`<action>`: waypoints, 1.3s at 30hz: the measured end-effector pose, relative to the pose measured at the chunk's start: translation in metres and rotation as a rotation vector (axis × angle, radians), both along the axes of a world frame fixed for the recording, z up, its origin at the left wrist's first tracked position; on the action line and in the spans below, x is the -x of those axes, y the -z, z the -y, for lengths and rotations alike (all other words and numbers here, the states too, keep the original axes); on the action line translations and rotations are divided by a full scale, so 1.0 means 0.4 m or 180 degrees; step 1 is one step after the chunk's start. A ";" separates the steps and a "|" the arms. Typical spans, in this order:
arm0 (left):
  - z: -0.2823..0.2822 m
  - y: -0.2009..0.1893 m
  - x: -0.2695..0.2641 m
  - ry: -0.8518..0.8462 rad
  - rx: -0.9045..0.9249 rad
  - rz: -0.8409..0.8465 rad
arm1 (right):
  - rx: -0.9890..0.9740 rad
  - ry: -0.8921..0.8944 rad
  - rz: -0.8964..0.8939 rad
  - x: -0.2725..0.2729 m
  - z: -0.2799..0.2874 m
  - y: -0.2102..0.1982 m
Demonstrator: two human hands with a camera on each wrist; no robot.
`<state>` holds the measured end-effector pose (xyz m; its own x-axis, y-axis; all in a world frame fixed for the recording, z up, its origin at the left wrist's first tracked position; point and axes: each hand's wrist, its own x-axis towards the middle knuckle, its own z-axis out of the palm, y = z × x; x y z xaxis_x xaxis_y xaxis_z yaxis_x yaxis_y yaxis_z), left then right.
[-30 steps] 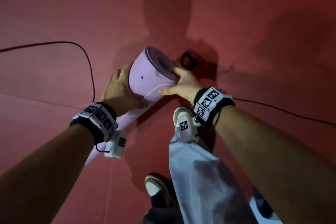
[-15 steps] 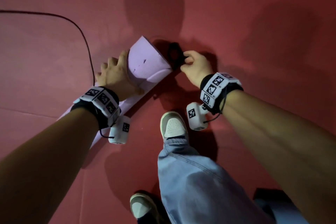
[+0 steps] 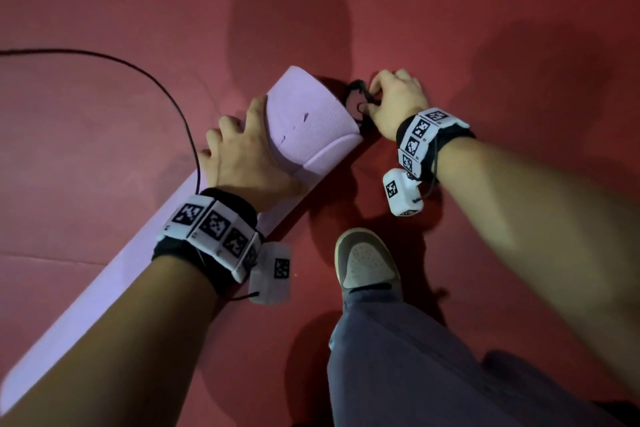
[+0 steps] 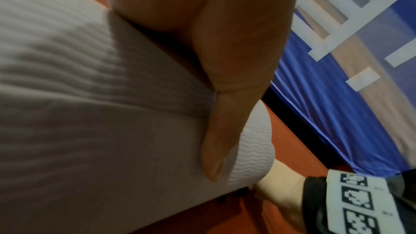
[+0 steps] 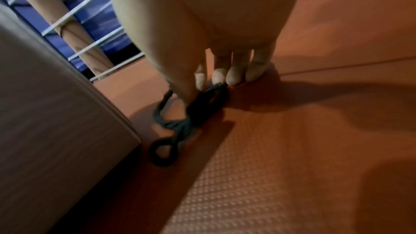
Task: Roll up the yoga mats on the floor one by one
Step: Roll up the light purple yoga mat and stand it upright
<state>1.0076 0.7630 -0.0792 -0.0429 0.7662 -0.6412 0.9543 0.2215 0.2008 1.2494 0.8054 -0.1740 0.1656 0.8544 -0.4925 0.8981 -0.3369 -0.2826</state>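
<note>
Head view: our right hand (image 3: 398, 104) left the mat roll (image 3: 311, 121) and pinched the black cord (image 3: 358, 102) while left hand (image 3: 242, 152), fingers spread, pinned it, so tying came next.

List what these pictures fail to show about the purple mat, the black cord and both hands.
- Purple mat: its lower-left end leaves the head view at the frame edge; the left forearm covers part of it.
- Left hand: left wrist view shows only the thumb; the palm blocks the fingers.
- Black cord: right hand hides its top; knotted or merely looped, unclear.
</note>
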 end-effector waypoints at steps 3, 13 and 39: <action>-0.015 0.001 0.011 0.0013 0.0061 0.0078 | -0.0077 -0.0008 0.0028 0.005 0.001 0.011; -0.013 -0.021 0.019 0.0089 0.0019 0.0155 | -0.0486 0.1088 -0.1730 -0.011 -0.032 -0.098; 0.126 -0.053 0.026 0.1319 -0.0344 0.0291 | -0.1279 -0.0291 -0.1091 0.206 0.007 -0.287</action>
<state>0.9970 0.7125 -0.0579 0.3355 0.7697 -0.5432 0.9353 -0.2034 0.2896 1.1669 0.8026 -0.0592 -0.0312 0.9902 -0.1365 0.7524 -0.0666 -0.6554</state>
